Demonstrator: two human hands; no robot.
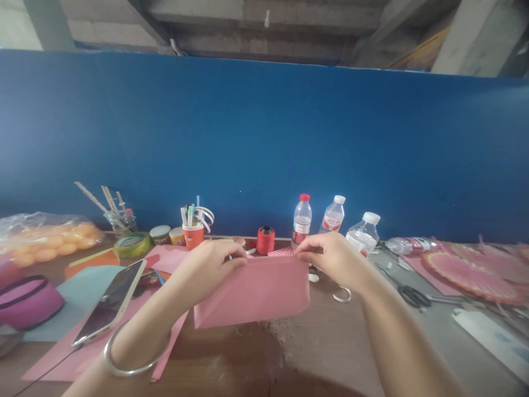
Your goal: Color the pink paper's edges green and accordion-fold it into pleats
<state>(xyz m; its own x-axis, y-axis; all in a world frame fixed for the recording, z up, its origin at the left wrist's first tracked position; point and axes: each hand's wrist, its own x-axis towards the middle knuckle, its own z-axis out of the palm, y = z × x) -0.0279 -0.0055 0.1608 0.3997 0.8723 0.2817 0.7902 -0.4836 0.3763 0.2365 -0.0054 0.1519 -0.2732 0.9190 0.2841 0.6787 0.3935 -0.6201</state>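
A sheet of pink paper [254,292] hangs between my two hands above the brown table, its top edge looking folded over. My left hand [215,264] pinches that edge near its left part, thumb and fingers together. At the top right corner, my right hand [330,256] grips the paper between thumb and fingertips. Behind the right fingertips a pleated pink paper piece [283,252] shows in part. A red spool-like object [265,240] stands just beyond the sheet.
Bottles [302,220] and a red cup of sticks [194,234] stand along the blue wall [264,138]. To the left lie a phone [111,303] and coloured paper. Scissors [413,296] and pink paper fans [467,275] are on the right.
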